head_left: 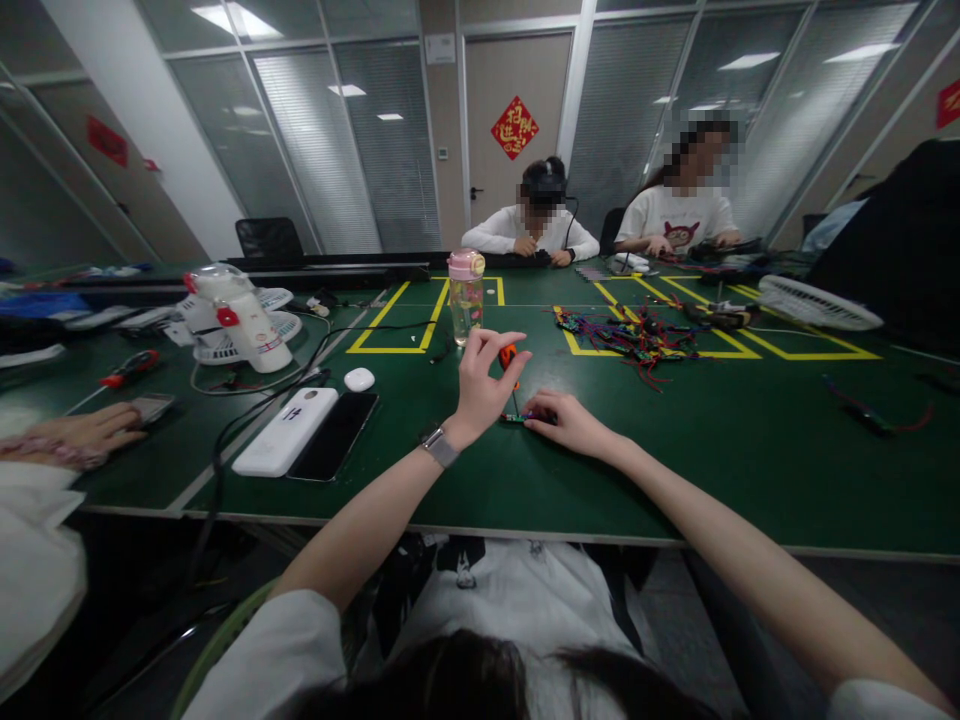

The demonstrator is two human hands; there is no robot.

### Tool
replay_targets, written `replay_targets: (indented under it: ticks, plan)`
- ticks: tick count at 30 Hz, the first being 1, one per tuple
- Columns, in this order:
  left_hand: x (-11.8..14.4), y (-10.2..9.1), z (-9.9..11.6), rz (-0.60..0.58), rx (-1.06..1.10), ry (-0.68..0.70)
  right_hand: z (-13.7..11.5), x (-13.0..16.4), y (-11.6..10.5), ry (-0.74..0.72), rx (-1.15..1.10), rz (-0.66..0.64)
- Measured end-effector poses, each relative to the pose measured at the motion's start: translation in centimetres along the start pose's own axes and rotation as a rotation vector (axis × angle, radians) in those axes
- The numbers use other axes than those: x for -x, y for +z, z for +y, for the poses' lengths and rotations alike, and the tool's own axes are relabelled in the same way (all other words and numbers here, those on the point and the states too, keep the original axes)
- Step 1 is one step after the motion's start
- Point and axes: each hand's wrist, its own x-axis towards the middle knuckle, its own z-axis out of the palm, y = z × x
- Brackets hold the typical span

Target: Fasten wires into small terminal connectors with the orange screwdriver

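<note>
My left hand [484, 388], with a watch on its wrist, is curled around the orange and black handle of a screwdriver [509, 354]. The handle shows between finger and thumb. Its thin shaft points down, and the tip meets a small green circuit board [513, 418] on the table. With fingers bent, my right hand [568, 424] rests on the table and pinches the board's right end; the fingertips partly cover it. Just beyond my left hand stands a pink-lidded clear bottle [466, 300].
A tangle of wired circuit boards [637, 335] lies right of centre. Left are a white power bank [286, 432], a black phone [334, 435], a white earbud case [359, 380], a white bottle [251, 325] and cables. A neighbour's hand [90, 437] rests far left. Two people sit opposite.
</note>
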Motion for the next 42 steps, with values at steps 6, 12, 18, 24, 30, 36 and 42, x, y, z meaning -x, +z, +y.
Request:
replay_targets:
  ticks: [6,12,18,24,30,36,42]
  plan:
    - [0.1,-0.2,0.3,-0.068,0.084,0.005,-0.1,0.0,0.0,0.003,-0.008,0.001]
    - [0.1,-0.2,0.3,-0.063,0.083,-0.024,-0.2,0.0,-0.1,0.007,-0.008,-0.002]
    - [0.1,0.0,0.1,-0.006,0.0,0.031,-0.2,0.0,-0.1,0.003,-0.016,-0.006]
    - [0.1,-0.1,0.3,-0.05,0.049,0.028,0.0,0.0,-0.1,0.001,-0.03,-0.008]
    - [0.0,-0.3,0.3,-0.039,0.07,0.003,0.5,0.0,0.1,-0.024,0.033,-0.001]
    - [0.0,0.0,0.0,0.004,-0.004,0.018,0.9,-0.1,0.2,-0.042,0.116,0.037]
    - [0.0,-0.1,0.2,-0.073,0.106,0.004,1.0,0.0,0.1,-0.028,0.095,0.029]
